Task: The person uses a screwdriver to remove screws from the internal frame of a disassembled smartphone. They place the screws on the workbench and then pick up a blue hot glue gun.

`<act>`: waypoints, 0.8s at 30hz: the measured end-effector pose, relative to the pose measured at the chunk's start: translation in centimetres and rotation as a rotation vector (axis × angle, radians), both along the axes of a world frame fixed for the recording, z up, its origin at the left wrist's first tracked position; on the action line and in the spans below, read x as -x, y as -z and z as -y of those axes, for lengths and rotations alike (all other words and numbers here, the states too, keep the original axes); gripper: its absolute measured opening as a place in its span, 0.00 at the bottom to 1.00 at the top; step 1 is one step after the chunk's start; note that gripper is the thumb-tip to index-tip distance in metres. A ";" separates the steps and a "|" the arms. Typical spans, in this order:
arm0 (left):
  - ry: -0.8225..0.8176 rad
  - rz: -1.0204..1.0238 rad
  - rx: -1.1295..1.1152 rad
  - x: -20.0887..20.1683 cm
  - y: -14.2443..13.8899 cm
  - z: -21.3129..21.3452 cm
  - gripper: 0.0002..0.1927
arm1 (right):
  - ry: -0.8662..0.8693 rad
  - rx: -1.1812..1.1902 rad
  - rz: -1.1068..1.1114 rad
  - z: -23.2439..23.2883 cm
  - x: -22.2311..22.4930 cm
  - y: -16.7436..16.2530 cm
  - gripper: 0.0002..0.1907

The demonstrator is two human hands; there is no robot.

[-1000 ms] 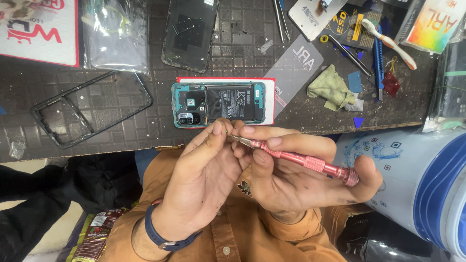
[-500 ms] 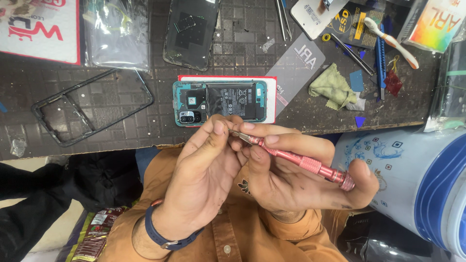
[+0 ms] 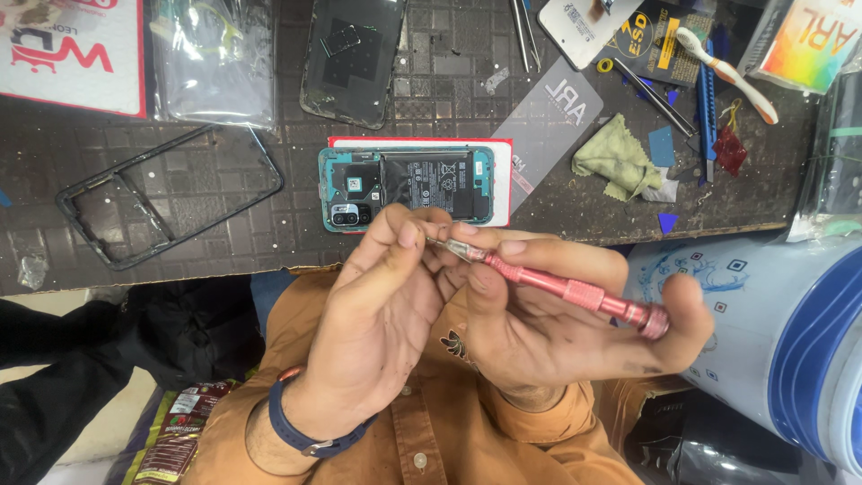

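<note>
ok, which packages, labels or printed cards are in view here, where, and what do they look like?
White card with red print: far left corner.
Clear plastic pouch: beside it.
Grey translucent strip: right of opened phone.
Black-and-yellow packet: top right.
Rainbow-coloured card: right corner.
Red-brown snack wrapper: bottom left.

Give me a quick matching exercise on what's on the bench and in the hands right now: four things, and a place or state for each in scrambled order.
Things:
1. pink screwdriver
2. opened phone
3. empty black phone frame
4. yellow-green cloth

Places or states:
A. crumpled on the bench, right of the clear plastic strip
B. lying on the bench at the far left, nothing inside it
C. held in the right hand, tip at the left hand fingertips
D. back cover off, battery showing, lying on a red-edged white card

Pairs: 1-C, 2-D, 3-B, 4-A
</note>
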State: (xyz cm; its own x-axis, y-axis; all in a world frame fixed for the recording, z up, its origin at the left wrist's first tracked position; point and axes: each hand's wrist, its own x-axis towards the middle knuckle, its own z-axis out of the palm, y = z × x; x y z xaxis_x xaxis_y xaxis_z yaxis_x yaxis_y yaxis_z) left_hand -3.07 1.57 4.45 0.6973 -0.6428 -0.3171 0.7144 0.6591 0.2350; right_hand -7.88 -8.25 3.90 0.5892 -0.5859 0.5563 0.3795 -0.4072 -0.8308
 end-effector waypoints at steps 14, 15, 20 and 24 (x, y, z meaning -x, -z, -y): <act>-0.303 1.275 -1.593 -1.1 3.3 -2.8 0.20 | -0.415 -0.038 -0.092 3.1 -4.8 4.2 0.51; -0.297 1.292 -1.641 -1.4 3.6 -2.8 0.25 | -0.466 0.007 -0.107 3.4 -5.5 4.7 0.51; -0.218 1.314 -1.836 -1.9 4.9 -2.3 0.38 | -0.607 0.071 -0.197 3.3 -8.0 7.0 0.52; -0.217 1.317 -1.845 -1.7 5.6 -2.2 0.38 | -0.646 0.187 -0.205 3.1 -8.9 8.0 0.51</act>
